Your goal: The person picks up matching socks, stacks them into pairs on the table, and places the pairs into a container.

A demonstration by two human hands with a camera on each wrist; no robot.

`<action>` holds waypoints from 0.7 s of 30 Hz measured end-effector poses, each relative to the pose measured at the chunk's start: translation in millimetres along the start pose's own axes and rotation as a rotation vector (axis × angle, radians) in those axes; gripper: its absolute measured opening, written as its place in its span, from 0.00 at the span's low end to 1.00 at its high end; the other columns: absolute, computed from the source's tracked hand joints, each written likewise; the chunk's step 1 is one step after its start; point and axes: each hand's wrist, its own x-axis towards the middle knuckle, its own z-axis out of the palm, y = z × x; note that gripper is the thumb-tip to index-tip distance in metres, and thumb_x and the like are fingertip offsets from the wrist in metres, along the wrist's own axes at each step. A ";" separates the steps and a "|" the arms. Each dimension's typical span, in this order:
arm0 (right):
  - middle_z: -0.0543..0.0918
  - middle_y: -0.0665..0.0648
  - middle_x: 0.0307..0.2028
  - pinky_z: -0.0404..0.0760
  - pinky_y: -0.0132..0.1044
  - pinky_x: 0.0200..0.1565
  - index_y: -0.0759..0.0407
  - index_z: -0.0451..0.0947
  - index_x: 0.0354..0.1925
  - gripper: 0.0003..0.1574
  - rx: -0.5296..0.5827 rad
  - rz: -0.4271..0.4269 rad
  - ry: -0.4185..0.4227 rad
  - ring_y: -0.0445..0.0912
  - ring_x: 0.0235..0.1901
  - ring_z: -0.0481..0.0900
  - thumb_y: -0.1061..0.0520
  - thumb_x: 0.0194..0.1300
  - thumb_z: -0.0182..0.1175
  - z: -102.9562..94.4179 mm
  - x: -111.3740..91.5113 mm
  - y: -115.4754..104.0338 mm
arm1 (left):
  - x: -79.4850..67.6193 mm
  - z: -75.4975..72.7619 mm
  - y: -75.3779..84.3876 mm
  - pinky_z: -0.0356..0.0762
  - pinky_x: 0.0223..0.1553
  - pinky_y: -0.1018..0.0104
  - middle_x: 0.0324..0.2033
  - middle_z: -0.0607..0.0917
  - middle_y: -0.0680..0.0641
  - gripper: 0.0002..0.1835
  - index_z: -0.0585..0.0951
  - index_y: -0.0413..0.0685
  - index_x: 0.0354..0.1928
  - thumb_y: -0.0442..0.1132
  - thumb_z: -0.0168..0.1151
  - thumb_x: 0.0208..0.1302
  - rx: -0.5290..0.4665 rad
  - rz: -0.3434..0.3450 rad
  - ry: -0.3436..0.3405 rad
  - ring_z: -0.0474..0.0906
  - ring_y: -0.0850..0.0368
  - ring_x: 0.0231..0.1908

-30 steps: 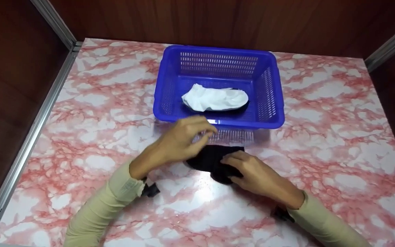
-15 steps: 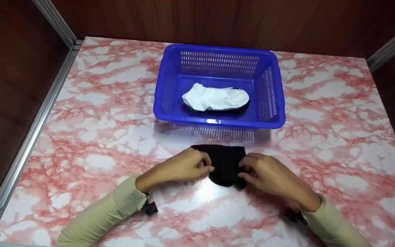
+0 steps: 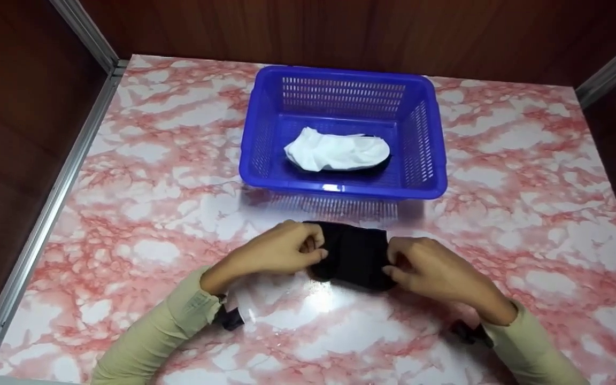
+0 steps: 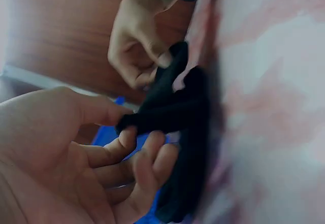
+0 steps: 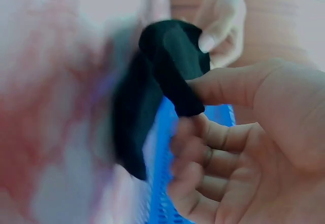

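Between my two hands is a folded black sock [image 3: 355,256], in front of the basket. My left hand [image 3: 273,250] pinches its left side; in the left wrist view, thumb and fingertip close on a fold of the black sock [image 4: 167,117]. On the opposite side, my right hand [image 3: 439,270] pinches the sock's edge, as the right wrist view shows with the cloth [image 5: 175,76] between thumb and fingers. Part of the sock seems raised in a fold, with another part lower, near the table.
Behind the hands stands a blue perforated basket [image 3: 340,189]. In it lies a white sock [image 3: 337,152] over something black [image 3: 380,164], mostly covered. The marbled red-and-white table [image 3: 179,160] is bounded by dark wooden panels [image 3: 340,32] at back and sides.
My left hand has come down from near the basket's front rim to the sock's left side. My right hand has shifted rightward, and the sock now lies stretched between both hands.
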 end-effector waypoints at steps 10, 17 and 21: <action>0.78 0.41 0.22 0.75 0.30 0.29 0.55 0.78 0.39 0.08 0.045 0.065 -0.081 0.31 0.24 0.72 0.59 0.67 0.69 -4.2 -0.3 13.4 | 0.9 -19.2 -12.0 0.80 0.46 0.61 0.30 0.87 0.52 0.09 0.83 0.47 0.49 0.39 0.65 0.71 0.047 -0.030 0.009 0.80 0.62 0.33; 0.79 0.43 0.25 0.75 0.32 0.32 0.55 0.78 0.40 0.10 0.021 0.171 -0.015 0.37 0.26 0.74 0.52 0.69 0.70 1.4 3.3 12.7 | -2.5 -22.7 -17.8 0.81 0.40 0.59 0.33 0.88 0.52 0.17 0.87 0.51 0.39 0.58 0.69 0.68 0.205 -0.158 0.004 0.81 0.57 0.35; 0.77 0.44 0.25 0.72 0.33 0.31 0.52 0.78 0.32 0.13 -0.026 0.180 -0.015 0.38 0.26 0.72 0.49 0.69 0.70 9.8 7.3 10.6 | -3.5 -22.0 -17.7 0.75 0.32 0.62 0.25 0.83 0.55 0.19 0.83 0.55 0.25 0.59 0.71 0.66 0.281 -0.192 -0.101 0.77 0.58 0.29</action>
